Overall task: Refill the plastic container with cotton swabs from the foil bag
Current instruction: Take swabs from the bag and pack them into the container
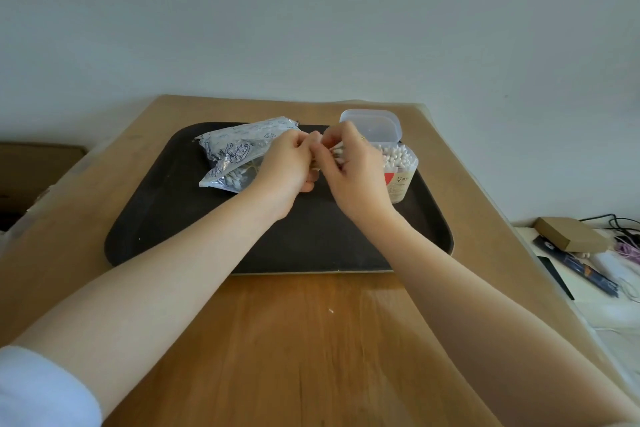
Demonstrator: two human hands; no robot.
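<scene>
A silver foil bag (239,149) lies open on the back left of a dark tray (173,218), with cotton swabs showing in its mouth. A clear plastic container (400,166) stands at the tray's back right, lid (375,125) flipped up, packed with upright swabs. My left hand (289,166) and my right hand (349,166) meet between bag and container. Together they pinch a small bundle of cotton swabs (337,152), whose white tips show at my right fingers. The rest of the bundle is hidden by my fingers.
The tray sits on a wooden table (294,340) against a pale wall. A tiny white speck (331,311) lies on the wood near me. A side surface at the right holds a cardboard box (568,234), cables and a dark packet.
</scene>
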